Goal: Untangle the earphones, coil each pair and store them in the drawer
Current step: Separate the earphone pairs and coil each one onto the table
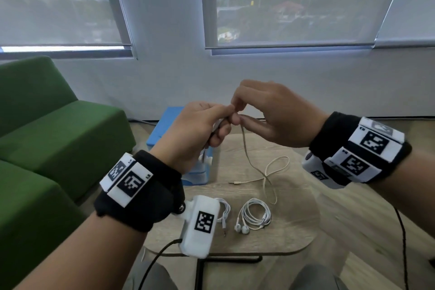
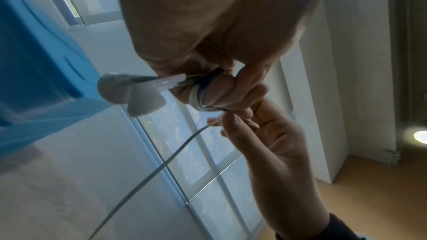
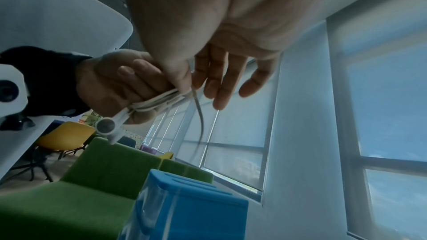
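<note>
While the left hand (image 1: 195, 129) clamps the cord (image 1: 247, 148) and the right hand (image 1: 270, 113) pinches it, slack trails onto the table (image 1: 294, 231). Left wrist: the buds (image 2: 129, 92) dangle, wraps could slip off. Right wrist: the turns (image 3: 157, 101) look loose.

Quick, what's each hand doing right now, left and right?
Left hand: closed, earphone cable wound round its fingers, earbuds sticking out.
Right hand: thumb and forefinger pinching the same cable, other fingers relaxed.
</note>
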A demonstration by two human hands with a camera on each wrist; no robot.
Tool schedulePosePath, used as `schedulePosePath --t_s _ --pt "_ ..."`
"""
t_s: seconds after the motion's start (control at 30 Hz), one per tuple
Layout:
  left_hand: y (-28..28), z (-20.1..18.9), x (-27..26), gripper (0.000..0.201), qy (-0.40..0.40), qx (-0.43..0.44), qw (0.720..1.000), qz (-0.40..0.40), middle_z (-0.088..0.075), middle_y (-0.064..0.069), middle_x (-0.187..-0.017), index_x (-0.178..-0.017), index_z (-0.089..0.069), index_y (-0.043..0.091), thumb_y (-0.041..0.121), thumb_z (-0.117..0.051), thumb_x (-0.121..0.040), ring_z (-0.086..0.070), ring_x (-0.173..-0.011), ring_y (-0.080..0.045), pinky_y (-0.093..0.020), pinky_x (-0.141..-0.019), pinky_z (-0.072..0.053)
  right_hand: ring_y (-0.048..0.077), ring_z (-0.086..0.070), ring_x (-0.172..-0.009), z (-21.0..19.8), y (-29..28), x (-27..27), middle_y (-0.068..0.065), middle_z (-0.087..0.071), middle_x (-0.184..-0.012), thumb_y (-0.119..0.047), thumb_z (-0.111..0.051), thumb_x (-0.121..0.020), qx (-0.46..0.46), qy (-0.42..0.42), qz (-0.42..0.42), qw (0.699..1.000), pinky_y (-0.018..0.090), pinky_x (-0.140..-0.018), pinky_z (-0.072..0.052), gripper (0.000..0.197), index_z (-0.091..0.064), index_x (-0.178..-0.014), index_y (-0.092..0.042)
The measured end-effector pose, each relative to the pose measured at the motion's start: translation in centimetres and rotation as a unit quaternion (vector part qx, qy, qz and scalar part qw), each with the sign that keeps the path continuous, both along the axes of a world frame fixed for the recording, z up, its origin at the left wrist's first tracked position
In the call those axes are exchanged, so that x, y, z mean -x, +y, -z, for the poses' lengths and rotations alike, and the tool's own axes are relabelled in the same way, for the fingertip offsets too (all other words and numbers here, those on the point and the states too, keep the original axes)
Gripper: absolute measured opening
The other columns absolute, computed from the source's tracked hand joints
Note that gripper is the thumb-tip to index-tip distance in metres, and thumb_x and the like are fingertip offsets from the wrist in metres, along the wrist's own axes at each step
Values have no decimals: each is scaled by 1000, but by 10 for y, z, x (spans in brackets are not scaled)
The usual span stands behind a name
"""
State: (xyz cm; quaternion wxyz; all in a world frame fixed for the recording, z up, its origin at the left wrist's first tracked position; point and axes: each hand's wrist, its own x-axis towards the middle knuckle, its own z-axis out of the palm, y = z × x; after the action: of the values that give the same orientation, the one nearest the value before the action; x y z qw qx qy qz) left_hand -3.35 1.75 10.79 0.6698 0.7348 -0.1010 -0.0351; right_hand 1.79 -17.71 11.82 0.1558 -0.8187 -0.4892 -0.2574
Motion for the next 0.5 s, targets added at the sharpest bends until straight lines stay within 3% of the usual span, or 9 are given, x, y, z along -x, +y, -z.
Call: schedulePosePath --t_s 0.2,0.37,0.5 --pt "0 -21 0 34 -46 49 998 2 -44 2 -53 -82 -67 7 21 -50 -108 -33 -43 -9 -16 -44 -31 22 -58 -71 2 6 -7 2 -62 -83 -12 -61 -96 -88 -17 31 996 38 -67 -48 10 -65 -87 -9" --pt "10 -57 9 35 -87 200 976 19 -40 7 -52 -80 -62 11 22 -45 -108 -30 -38 -3 -16 -45 -20 22 -62 -75 8 -11 -34 4 -68 -82 -15 -61 -96 -82 41 102 991 41 -74 -50 13 -70 -87 -10" --pt "21 -81 20 34 -140 230 963 29 -42 11 -54 -83 -62 16 25 -43 -110 -30 -41 -3 -22 -50 -18 28 -65 -82 17 -33 -59 8 -71 -86 -14 -63 -98 -55 97 193 975 38 -78 -48 15 -73 -89 -6"
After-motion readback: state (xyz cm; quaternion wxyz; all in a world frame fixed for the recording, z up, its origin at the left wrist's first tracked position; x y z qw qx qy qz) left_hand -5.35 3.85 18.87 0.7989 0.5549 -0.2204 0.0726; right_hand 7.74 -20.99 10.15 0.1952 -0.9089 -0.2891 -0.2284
